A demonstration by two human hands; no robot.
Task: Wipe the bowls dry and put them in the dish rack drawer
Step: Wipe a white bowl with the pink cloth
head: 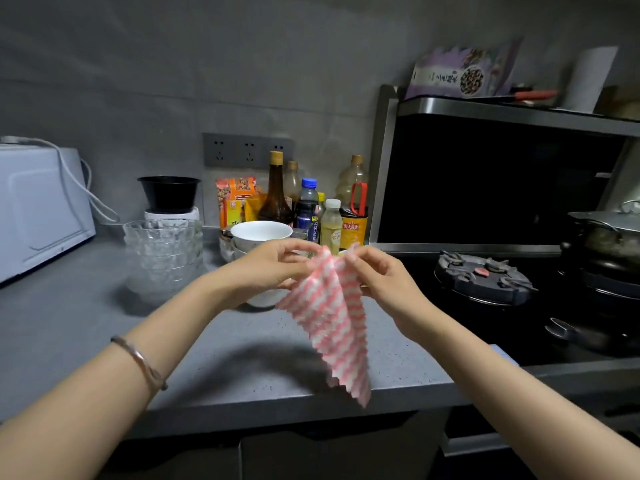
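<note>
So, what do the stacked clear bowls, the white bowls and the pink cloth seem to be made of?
Clear bowls: probably glass, transparent with a faceted pattern; clear plastic is possible. White bowls: likely glazed ceramic, opaque, smooth and glossy. Pink cloth: soft textile, matt, wavy pink-and-white stripes, hanging limp in folds.

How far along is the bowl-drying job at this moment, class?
Nothing looks finished: the stack of glass bowls and the white bowls sit on the counter. In hand: the left hand and right hand pinch the top edge of the pink-and-white cloth, which hangs loose. Left: wiping every bowl and putting them away; the dish rack drawer is not in view.
</note>
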